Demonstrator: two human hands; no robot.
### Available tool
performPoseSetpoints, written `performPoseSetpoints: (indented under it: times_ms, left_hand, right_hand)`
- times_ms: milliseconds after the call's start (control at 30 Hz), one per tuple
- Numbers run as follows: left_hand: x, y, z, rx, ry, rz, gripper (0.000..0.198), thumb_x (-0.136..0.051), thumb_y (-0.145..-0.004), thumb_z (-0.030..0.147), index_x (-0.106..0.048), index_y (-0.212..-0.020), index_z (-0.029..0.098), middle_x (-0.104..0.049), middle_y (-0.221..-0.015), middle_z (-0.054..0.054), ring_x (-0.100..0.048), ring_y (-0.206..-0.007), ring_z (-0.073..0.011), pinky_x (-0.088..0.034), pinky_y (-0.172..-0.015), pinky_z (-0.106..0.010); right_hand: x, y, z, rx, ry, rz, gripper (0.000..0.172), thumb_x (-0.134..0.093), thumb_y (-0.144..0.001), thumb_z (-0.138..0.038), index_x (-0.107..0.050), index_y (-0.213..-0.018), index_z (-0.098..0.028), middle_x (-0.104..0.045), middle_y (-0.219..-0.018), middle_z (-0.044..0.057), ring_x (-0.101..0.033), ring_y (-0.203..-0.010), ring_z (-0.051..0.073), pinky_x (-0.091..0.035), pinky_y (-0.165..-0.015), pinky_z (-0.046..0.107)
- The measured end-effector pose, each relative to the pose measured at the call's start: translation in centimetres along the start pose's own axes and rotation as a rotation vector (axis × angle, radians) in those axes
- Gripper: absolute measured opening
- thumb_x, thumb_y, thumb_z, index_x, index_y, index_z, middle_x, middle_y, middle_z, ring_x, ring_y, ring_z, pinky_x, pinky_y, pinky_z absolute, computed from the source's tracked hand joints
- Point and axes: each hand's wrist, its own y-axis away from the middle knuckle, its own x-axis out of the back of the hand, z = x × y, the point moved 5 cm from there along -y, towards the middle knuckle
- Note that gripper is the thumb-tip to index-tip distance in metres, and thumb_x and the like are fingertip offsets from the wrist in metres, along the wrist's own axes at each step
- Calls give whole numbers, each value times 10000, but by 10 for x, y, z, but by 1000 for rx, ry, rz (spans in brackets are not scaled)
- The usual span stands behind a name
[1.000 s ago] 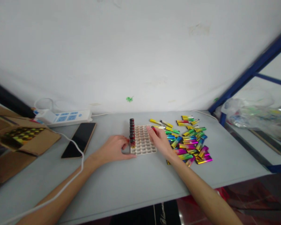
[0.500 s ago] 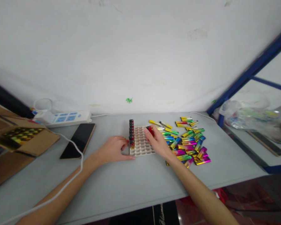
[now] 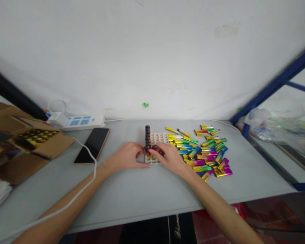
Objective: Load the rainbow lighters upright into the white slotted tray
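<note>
A white tray (image 3: pixel 160 138) with rows of holes lies on the grey table (image 3: pixel 147 193). A column of upright lighters (image 3: pixel 147 135) with dark tops fills its left edge. My left hand (image 3: pixel 127 156) rests against the tray's near left corner, fingers curled on it. My right hand (image 3: pixel 167 156) lies over the tray's near part and pinches a red-topped lighter (image 3: pixel 152 148) at the holes beside that column. To the right is a pile of shiny multicoloured lighters (image 3: pixel 205 152).
A black phone (image 3: pixel 93 145) lies left of the tray, with a white power strip (image 3: pixel 75 121) and a white cable (image 3: pixel 90 159) by it. Open cardboard boxes (image 3: pixel 33 142) with packed lighters stand at far left. A plastic bag (image 3: pixel 279 127) sits beyond the blue frame (image 3: pixel 269 83).
My right hand has carried the lighter from the tray's far right towards its near left, next to the standing column. The left hand stayed at the tray's corner. The view shifted slightly.
</note>
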Motion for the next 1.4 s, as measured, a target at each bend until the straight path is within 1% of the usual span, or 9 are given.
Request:
performPoseSetpoints:
  times_ms: [233, 467, 700, 833, 1000, 1100, 1167, 1267, 1400]
  left_hand:
    - [-1, -1, -1, -14, -4, 12, 632, -791, -820, 828, -566, -681, 254, -705, -732, -30, -629, -689, -223, -379, -689, -359]
    - [-1, -2, -1, -22, 7, 8, 601, -782, -837, 807, -611, -697, 249, -709, -731, -31, -645, -690, -228, -403, -682, -349]
    - [0, -3, -4, 24, 7, -12, 612, -782, -803, 840, -636, -748, 248, -725, -750, -45, -673, -703, -260, -396, -678, -349]
    - [0, -2, -6, 58, -5, -26, 616, -779, -791, 848, -625, -749, 254, -730, -748, -47, -663, -688, -264, -379, -661, -354]
    - [1, -4, -6, 57, -6, -44, 602, -770, -784, 837, -601, -733, 261, -719, -745, -43, -657, -692, -264, -385, -670, -357]
    - [2, -5, -4, 58, 1, -45, 605, -763, -784, 835, -578, -715, 263, -701, -734, -42, -659, -699, -268, -386, -675, -357]
    - [3, -5, -4, 59, 5, -43, 608, -761, -780, 836, -566, -705, 265, -692, -727, -42, -652, -693, -267, -378, -671, -357]
    - [2, -5, -4, 55, 17, -29, 605, -758, -779, 834, -567, -702, 265, -685, -719, -39, -639, -678, -258, -367, -663, -355]
    - [1, -4, -5, 46, 23, -14, 595, -749, -789, 828, -568, -714, 266, -699, -726, -38, -640, -677, -255, -369, -665, -354]
  right_hand:
    - [0, 3, 5, 22, 54, -108, 269, -733, -1131, -448, -772, -1037, -198, -801, -841, 37, -711, -726, 184, -471, -689, 272]
    - [-7, -2, -18, 78, 410, -206, 323, -706, -1136, -487, -748, -1122, -168, -817, -1053, 130, -790, -958, 253, -541, -817, 318]
    - [-2, -5, -19, 17, 348, -208, 432, -771, -1055, -612, -748, -967, -189, -794, -927, 90, -736, -819, 230, -469, -736, 316]
    - [30, 10, 5, -11, 162, -76, 440, -697, -1122, -592, -754, -915, -208, -760, -844, 39, -670, -765, 195, -452, -735, 304]
    - [123, 26, 69, -182, 282, 156, 282, -678, -1126, -406, -798, -972, -203, -800, -912, 82, -712, -829, 239, -533, -833, 355]
    - [182, 22, 115, -344, 494, 122, 161, -722, -1046, -238, -849, -1102, -157, -839, -1102, 168, -762, -971, 275, -563, -964, 396]
    - [207, 16, 140, -456, 612, -10, 187, -724, -1028, -198, -874, -1121, -137, -847, -1223, 213, -772, -1109, 310, -549, -1038, 406]
    - [218, 7, 160, -512, 641, -204, 132, -791, -972, -173, -910, -1028, -176, -884, -1155, 167, -793, -1074, 300, -562, -1004, 363]
    - [209, 0, 165, -509, 624, -272, 87, -851, -919, -148, -907, -964, -199, -896, -1086, 124, -808, -1018, 266, -575, -961, 320]
